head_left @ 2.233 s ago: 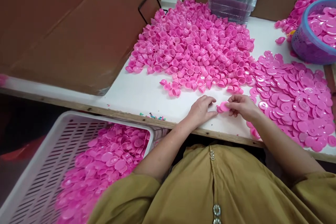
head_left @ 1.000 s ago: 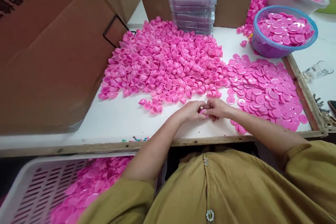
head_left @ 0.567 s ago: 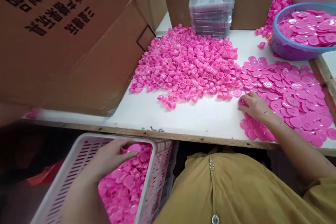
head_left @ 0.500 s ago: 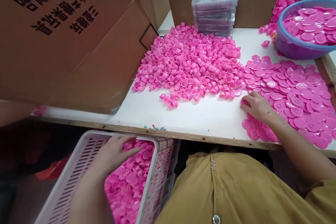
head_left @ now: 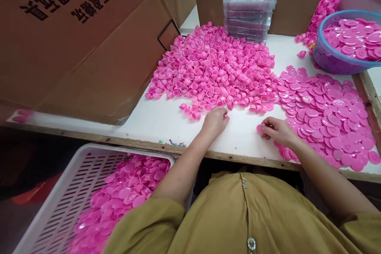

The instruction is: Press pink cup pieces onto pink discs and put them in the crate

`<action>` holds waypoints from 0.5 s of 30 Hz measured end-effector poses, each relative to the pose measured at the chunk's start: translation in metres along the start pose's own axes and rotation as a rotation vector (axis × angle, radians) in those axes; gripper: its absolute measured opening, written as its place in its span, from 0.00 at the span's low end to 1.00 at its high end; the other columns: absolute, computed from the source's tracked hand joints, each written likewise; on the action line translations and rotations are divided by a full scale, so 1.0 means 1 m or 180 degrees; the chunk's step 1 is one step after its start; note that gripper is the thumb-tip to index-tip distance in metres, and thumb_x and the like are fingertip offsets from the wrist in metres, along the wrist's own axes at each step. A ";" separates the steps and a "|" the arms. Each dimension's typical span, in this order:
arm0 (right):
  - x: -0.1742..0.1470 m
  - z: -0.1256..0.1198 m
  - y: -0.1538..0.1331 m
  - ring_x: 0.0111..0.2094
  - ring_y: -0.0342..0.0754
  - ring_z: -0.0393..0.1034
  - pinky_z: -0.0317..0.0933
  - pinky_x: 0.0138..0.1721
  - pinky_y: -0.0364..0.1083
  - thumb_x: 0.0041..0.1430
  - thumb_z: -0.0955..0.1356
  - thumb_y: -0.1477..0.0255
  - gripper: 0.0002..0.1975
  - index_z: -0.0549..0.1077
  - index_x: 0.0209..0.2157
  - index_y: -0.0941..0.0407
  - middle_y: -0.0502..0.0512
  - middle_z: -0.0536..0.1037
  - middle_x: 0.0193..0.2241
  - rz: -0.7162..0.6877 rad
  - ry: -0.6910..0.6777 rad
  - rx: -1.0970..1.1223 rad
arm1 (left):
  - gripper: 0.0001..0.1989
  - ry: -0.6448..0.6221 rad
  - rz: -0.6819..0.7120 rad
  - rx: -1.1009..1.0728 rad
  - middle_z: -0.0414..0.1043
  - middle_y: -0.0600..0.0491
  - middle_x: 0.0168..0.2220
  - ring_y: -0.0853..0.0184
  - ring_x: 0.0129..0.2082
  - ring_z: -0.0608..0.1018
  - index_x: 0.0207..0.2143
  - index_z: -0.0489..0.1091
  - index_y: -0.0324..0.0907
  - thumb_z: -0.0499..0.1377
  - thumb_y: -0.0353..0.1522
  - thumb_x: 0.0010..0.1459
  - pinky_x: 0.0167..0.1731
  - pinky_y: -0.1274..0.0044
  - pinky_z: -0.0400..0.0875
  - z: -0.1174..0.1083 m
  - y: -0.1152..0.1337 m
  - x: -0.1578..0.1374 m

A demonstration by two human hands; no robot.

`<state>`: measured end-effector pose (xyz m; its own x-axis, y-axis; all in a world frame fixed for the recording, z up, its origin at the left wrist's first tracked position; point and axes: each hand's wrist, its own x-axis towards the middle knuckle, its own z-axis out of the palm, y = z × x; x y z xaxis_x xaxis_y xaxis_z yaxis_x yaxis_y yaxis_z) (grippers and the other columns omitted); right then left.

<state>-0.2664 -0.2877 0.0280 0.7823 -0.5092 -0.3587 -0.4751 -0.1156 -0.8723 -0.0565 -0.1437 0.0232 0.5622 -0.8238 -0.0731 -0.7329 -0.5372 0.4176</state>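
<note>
My left hand (head_left: 214, 122) is at the front edge of a heap of small pink toy cups (head_left: 220, 67), its fingers closed on a cup that shows only as a bit of pink at the fingertips. To the right, my right hand (head_left: 276, 130) pinches a round pink toy saucer (head_left: 260, 128) between thumb and fingers, just above the white tabletop. Beside it spreads a pile of pink saucers (head_left: 333, 115). Below the table edge stands a white slatted basket (head_left: 59, 198) filled with pink cups and saucers (head_left: 125, 194).
A large cardboard box (head_left: 89, 67) stands on the left. Clear plastic boxes (head_left: 249, 14) are stacked behind the cups. At the back right is a blue basket (head_left: 323, 53) of saucers. Small coloured bits (head_left: 175, 143) lie near the wooden table edge (head_left: 232, 156).
My left hand has moved from over the white basket up to the cup heap and closed on a cup. My right hand has drawn a saucer slightly left, away from the pile.
</note>
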 end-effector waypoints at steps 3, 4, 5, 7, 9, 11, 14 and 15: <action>0.011 0.015 -0.010 0.26 0.47 0.76 0.71 0.29 0.46 0.48 0.75 0.60 0.17 0.69 0.29 0.57 0.52 0.76 0.23 0.0083 -0.0169 0.0845 | 0.12 -0.0034 0.0034 -0.0591 0.73 0.51 0.33 0.65 0.33 0.75 0.40 0.76 0.40 0.57 0.29 0.54 0.39 0.74 0.69 0.003 -0.008 -0.017; 0.014 0.019 -0.014 0.26 0.47 0.76 0.72 0.29 0.45 0.46 0.76 0.61 0.18 0.69 0.29 0.57 0.52 0.76 0.23 0.0084 -0.0203 0.0943 | 0.13 -0.0066 0.0029 -0.0692 0.72 0.51 0.32 0.66 0.31 0.74 0.41 0.76 0.40 0.58 0.30 0.53 0.38 0.75 0.69 0.003 -0.010 -0.021; 0.017 0.022 -0.018 0.26 0.47 0.76 0.72 0.28 0.45 0.45 0.76 0.62 0.18 0.70 0.29 0.58 0.51 0.76 0.22 0.0087 -0.0224 0.0976 | 0.13 -0.0092 0.0035 -0.0738 0.71 0.51 0.32 0.66 0.31 0.73 0.41 0.76 0.41 0.58 0.30 0.53 0.37 0.75 0.68 0.003 -0.012 -0.025; 0.021 0.026 -0.023 0.24 0.46 0.75 0.70 0.25 0.43 0.46 0.76 0.64 0.16 0.71 0.30 0.58 0.51 0.75 0.21 0.0105 -0.0233 0.0938 | 0.12 -0.0096 0.0102 -0.0787 0.70 0.52 0.31 0.67 0.31 0.72 0.38 0.76 0.41 0.58 0.29 0.51 0.37 0.75 0.67 0.001 -0.014 -0.029; 0.022 0.028 -0.026 0.23 0.45 0.74 0.69 0.23 0.41 0.47 0.76 0.65 0.15 0.72 0.32 0.58 0.50 0.75 0.20 0.0136 -0.0199 0.0919 | 0.10 -0.0108 0.0192 -0.1001 0.69 0.53 0.30 0.67 0.31 0.71 0.36 0.74 0.41 0.58 0.28 0.50 0.35 0.75 0.67 0.000 -0.013 -0.030; 0.021 0.028 -0.026 0.22 0.45 0.74 0.69 0.23 0.41 0.46 0.76 0.66 0.16 0.72 0.35 0.58 0.50 0.75 0.21 0.0171 -0.0137 0.1032 | 0.09 -0.0239 0.0268 -0.1408 0.68 0.56 0.29 0.69 0.29 0.70 0.36 0.71 0.41 0.58 0.28 0.50 0.32 0.77 0.66 0.001 -0.010 -0.030; 0.017 0.026 -0.025 0.22 0.45 0.75 0.68 0.22 0.41 0.44 0.76 0.66 0.19 0.70 0.35 0.58 0.49 0.76 0.22 0.0200 -0.0107 0.1377 | 0.08 -0.0359 0.0517 -0.1684 0.69 0.55 0.33 0.69 0.32 0.71 0.36 0.71 0.42 0.60 0.30 0.50 0.34 0.77 0.67 0.007 -0.002 -0.028; 0.016 0.026 -0.026 0.22 0.45 0.75 0.68 0.21 0.40 0.43 0.76 0.65 0.19 0.70 0.34 0.58 0.49 0.76 0.22 0.0213 -0.0121 0.1467 | 0.08 -0.0300 0.0615 -0.1569 0.69 0.54 0.35 0.67 0.34 0.72 0.36 0.72 0.42 0.60 0.31 0.51 0.36 0.75 0.68 0.010 0.001 -0.027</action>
<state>-0.2308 -0.2706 0.0359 0.7743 -0.4701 -0.4236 -0.3033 0.3117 -0.9004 -0.0764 -0.1236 0.0166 0.3813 -0.9241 -0.0243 -0.5399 -0.2440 0.8056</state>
